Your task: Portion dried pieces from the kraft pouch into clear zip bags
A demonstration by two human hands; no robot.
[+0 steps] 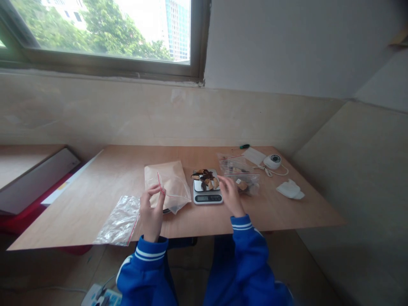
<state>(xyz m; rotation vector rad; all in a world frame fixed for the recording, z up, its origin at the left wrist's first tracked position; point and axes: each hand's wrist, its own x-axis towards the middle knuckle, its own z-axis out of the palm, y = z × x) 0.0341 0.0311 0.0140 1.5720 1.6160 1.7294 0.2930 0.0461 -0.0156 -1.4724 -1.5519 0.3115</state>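
My left hand [152, 212] pinches the edge of a clear zip bag [175, 193] with a red strip, over a brown paper packet [165, 170]. A white digital kitchen scale [208, 198] stands to the right of the bag. On its plate lies a small heap of dark and tan dried pieces [208, 180], perhaps dried mushroom. My right hand [231, 196] is at the scale's right edge, fingers stretched toward the heap. Nothing shows in its grip. Whether the fingertips touch a piece is hard to tell.
Another clear zip bag [119, 221] lies flat at the left, over the table's front edge. Filled clear bags [247, 183] lie right of the scale. Behind are a white round device with a cable [272, 161], a crumpled white tissue [290, 189] and a green-handled tool [245, 146].
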